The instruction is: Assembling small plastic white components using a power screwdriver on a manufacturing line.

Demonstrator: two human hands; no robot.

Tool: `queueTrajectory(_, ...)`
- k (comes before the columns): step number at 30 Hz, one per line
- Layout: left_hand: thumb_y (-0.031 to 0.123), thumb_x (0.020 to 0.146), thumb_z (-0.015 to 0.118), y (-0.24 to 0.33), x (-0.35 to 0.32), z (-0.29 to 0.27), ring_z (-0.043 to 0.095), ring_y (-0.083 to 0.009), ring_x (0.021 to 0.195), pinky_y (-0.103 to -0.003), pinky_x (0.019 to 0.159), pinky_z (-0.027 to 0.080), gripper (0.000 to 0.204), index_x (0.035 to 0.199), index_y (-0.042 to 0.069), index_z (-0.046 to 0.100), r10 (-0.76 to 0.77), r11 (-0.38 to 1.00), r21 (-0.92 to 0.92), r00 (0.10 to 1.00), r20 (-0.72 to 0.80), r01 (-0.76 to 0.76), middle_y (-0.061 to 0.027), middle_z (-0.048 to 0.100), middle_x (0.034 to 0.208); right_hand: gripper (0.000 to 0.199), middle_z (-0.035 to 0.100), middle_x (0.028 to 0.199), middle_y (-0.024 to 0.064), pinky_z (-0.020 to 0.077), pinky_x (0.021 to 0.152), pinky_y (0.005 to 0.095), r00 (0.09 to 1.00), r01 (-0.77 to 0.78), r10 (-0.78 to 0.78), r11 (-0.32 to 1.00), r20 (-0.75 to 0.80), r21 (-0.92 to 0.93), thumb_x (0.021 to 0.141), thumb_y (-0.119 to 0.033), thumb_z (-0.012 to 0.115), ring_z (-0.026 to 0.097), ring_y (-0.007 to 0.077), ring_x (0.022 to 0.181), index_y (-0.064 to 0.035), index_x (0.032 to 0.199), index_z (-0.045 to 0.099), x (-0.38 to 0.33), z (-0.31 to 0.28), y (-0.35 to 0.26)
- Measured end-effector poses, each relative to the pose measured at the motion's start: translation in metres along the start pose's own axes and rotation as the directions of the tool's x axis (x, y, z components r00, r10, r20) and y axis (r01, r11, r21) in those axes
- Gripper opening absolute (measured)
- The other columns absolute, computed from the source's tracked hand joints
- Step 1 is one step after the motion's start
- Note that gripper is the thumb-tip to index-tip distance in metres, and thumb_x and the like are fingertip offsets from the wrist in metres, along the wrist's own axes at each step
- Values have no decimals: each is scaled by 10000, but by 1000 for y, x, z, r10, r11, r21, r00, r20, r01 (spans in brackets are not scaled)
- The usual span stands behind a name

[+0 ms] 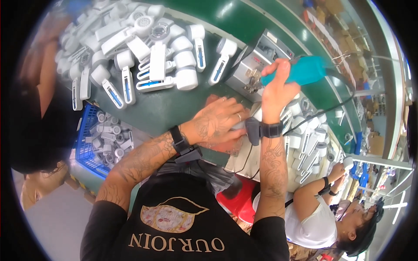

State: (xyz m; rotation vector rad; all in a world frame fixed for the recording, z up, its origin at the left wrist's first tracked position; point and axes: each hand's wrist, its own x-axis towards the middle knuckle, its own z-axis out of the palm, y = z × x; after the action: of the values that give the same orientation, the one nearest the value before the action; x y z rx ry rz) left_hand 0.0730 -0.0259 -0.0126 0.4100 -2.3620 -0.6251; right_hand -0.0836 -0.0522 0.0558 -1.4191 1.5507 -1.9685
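My right hand [281, 91] is wrapped round a teal electric screwdriver [307, 71], held level with its tip at the front of a grey metal screw feeder [244, 71]. Low over the green bench, my left hand [222, 117] has its fingers curled over a whitish plastic piece [238, 125], mostly hidden beneath them. White handled devices [187, 77] with round heads and blue strips along their handles lie beyond my left hand. More such white devices [307, 139] are gathered to the right of my right wrist.
A large heap of white plastic parts [109, 37] covers the far left bench. Left of me stands a blue basket [82, 139] holding small grey parts. The screwdriver's black cable [324, 112] loops down on the right. Co-workers are at the far left and at lower right [311, 217].
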Motion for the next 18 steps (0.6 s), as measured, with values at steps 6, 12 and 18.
queueTrajectory(6,271,810,663,-3,-4,1,544,-262,982,-392,894,444,383,1128,60,644,-4,1000,-8,1000,24,4,-82,598,1054,360,585,658,49,448,576,280,996,-53,53,999,74,-11,1035,-281,476,557,139,597,-2,836,587,-8,3,-6)
queueTrajectory(12,246,841,644,-2,0,-7,548,-270,1021,-395,933,431,370,1181,100,647,-26,1000,-5,996,86,27,-85,603,1137,396,509,643,65,441,552,328,980,-177,192,963,-54,203,1007,-362,535,518,169,577,32,972,560,-51,-42,-45)
queueTrajectory(18,271,866,635,-9,-2,1,526,-283,1039,-426,891,435,353,1157,70,621,19,1000,-15,996,87,-18,-102,577,1106,481,508,667,67,439,556,328,985,-174,174,972,12,161,987,-437,573,520,187,582,39,1039,536,-84,-59,-44)
